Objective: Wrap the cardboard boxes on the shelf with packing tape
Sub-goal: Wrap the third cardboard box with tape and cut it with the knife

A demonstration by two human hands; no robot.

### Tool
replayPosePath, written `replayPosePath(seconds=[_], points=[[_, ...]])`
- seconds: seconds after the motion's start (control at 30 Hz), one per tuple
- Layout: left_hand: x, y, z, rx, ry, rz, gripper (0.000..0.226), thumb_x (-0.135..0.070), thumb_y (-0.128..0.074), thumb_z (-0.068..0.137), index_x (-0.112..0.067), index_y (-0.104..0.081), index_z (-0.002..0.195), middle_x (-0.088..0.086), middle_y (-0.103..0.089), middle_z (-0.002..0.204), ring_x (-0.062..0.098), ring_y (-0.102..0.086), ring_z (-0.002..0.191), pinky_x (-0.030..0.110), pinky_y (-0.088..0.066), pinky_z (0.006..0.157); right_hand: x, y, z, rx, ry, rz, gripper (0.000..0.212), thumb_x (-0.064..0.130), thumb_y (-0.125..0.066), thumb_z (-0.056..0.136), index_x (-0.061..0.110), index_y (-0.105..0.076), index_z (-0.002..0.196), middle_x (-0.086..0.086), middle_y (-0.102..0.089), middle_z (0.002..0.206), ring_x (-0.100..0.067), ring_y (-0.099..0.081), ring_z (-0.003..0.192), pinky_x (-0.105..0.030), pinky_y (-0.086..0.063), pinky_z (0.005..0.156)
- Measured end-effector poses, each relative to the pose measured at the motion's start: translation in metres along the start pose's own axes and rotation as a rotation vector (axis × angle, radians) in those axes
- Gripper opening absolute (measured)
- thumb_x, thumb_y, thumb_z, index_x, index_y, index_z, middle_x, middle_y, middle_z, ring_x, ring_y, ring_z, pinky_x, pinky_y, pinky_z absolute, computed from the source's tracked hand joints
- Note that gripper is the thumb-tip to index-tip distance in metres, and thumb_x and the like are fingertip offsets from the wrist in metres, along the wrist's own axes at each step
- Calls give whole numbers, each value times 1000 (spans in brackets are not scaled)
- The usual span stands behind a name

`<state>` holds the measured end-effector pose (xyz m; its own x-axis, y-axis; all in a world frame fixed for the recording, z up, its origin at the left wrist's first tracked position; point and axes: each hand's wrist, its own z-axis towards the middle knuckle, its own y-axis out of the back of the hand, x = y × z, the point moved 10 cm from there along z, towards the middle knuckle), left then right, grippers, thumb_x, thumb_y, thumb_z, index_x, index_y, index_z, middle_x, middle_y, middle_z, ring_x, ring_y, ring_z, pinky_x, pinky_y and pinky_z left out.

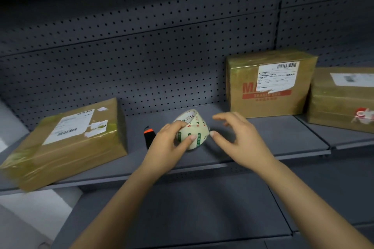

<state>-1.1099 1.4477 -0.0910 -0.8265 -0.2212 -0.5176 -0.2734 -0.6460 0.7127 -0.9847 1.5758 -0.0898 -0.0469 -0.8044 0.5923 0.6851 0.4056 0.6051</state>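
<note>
The left hand (168,143) grips the tape (194,127), thumb across its printed outer face and fingers curled over the rim, holding the roll tilted just above the middle of the shelf (283,137). The right hand (240,137) is released, with its fingers spread and holding nothing. Its thumb tip sits just beside the roll's right side, probably feeling for the loose end. I cannot see that end, and that is the first risk: a flush end may make the nail skid or split the tape into a sliver. With grip only on one side, a hard pull could also twist the roll out of the left hand or fold the strip onto itself. A black and orange cutter (149,137) lies on the shelf just left of the left hand, close enough to be knocked or caught blade-side by a knuckle. Towards the left end, the left box (66,143) lies flat with its near corner at the front edge, perhaps slightly over it, so a shove while wrapping could tip it off. The upright box (269,87) stands by the back panel on the right, and the right box (342,103) sits on the adjoining shelf. All three look glossy, so fresh tape may wrinkle over the old.
</note>
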Motion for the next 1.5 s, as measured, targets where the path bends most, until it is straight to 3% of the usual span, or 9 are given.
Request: replayPosePath(seconds=[0.13,0.3,0.47,0.67,0.77,0.87,1.1,1.33,1.5], points=[[-5,16,-12,-43,35,-149,17,-33,-66,92,-21,-61,104,-4,-66,87,15,-61,80,33,-50,67,30,-10,9,19,95,157,44,34,-66,91,25,-58,133,13,-57,123,5,-51,111,-7,-36,95],[-1,46,-38,-119,93,-247,10,-29,-68,92,-26,-63,100,-7,-68,90,12,-65,81,41,-56,72,64,-25,11,-37,170,242,21,23,-73,87,19,-72,107,12,-67,105,3,-59,102,-9,-41,88],[12,80,-72,-176,129,-302,12,-29,-68,90,-23,-64,100,-5,-70,89,11,-67,80,34,-57,68,106,-45,3,-57,205,295,4,18,-72,87,16,-71,91,10,-68,93,-6,-63,93,-19,-49,85],[52,129,-144,-293,238,-464,18,-34,-67,91,-16,-66,90,-2,-70,80,9,-65,72,26,-51,61,180,-98,-23,-2,261,310,2,16,-71,89,15,-70,87,8,-63,88,-5,-61,85,-15,-48,74],[71,148,-187,-253,262,-487,18,-30,-65,90,-14,-69,97,-2,-71,84,10,-67,76,26,-53,64,219,-134,-41,51,291,312,3,15,-68,90,14,-69,88,7,-63,87,-4,-59,84,-12,-46,72],[92,170,-226,-258,303,-404,19,-33,-68,91,-16,-69,97,-9,-71,83,7,-67,75,21,-51,63,247,-172,-60,123,299,257,6,17,-64,93,15,-66,88,8,-60,87,-6,-57,84,-22,-48,72],[173,204,-302,-329,664,-330,15,-30,-71,90,-16,-69,88,-1,-72,77,17,-69,73,43,-59,67,311,-237,-101,253,355,135,8,19,-59,96,18,-59,88,9,-55,86,-8,-50,84,-22,-41,72],[157,235,-292,-379,584,-522,29,-36,-68,91,-7,-68,85,9,-72,79,16,-70,71,32,-55,60,354,-233,-59,233,327,114,8,22,-55,98,16,-57,92,7,-54,92,-10,-50,88,-21,-41,75],[158,242,-257,-337,547,-718,21,-30,-64,95,-9,-67,98,12,-73,88,15,-71,75,32,-57,63,349,-240,-15,277,321,65,9,24,-52,99,17,-56,94,8,-54,94,-11,-51,88,-22,-39,72]])
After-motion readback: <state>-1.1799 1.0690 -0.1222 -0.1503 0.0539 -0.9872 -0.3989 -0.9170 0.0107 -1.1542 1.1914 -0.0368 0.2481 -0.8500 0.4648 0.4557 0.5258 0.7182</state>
